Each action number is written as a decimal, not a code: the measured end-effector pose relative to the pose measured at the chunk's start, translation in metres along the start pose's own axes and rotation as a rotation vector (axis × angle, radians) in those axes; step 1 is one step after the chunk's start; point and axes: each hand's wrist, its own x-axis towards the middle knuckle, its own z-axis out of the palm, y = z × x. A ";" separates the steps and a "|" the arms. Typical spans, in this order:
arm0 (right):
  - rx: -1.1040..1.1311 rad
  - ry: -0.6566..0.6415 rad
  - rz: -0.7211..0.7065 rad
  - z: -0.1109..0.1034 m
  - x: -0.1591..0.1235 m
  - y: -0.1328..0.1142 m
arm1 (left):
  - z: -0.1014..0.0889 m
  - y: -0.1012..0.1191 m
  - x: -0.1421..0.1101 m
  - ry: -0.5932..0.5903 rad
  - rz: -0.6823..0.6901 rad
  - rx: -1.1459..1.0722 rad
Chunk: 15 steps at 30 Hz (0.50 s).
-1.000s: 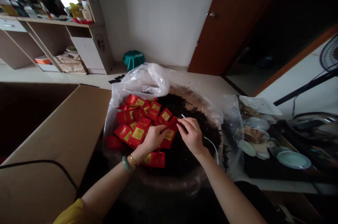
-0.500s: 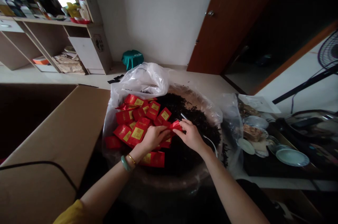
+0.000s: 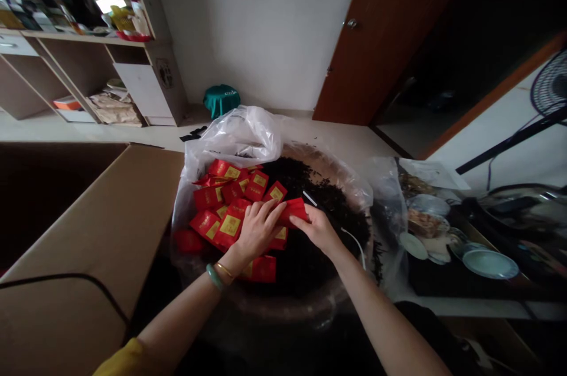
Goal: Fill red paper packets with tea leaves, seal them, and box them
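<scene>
A small red packet (image 3: 294, 209) is held between my two hands above a heap of dark, dry loose leaves (image 3: 305, 258). My right hand (image 3: 319, 231) pinches its right end, thumb in front. At the left end, the fingers of my left hand (image 3: 259, 227) lie over the packet and hold it; my left thumb is hidden. Several red packets with yellow labels (image 3: 230, 225) lie piled on the leaves, left of and under my left hand. Just beyond my right fingers a thin white strip (image 3: 310, 198) shows.
Clear plastic sheeting (image 3: 252, 128) lines the wide round container (image 3: 349, 178) of leaves. A large open cardboard box (image 3: 101, 205) stands on the left. To the right, a low table holds bowls (image 3: 491, 264) and bags. A white cable (image 3: 355, 243) lies over the leaves.
My left hand has turned palm-down, its fingers more stretched out over the packet. The packet shows wider and flatter between my hands. My right hand has barely moved.
</scene>
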 end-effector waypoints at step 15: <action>0.314 -0.112 0.267 0.013 -0.005 0.011 | 0.003 0.005 -0.004 0.013 0.086 0.016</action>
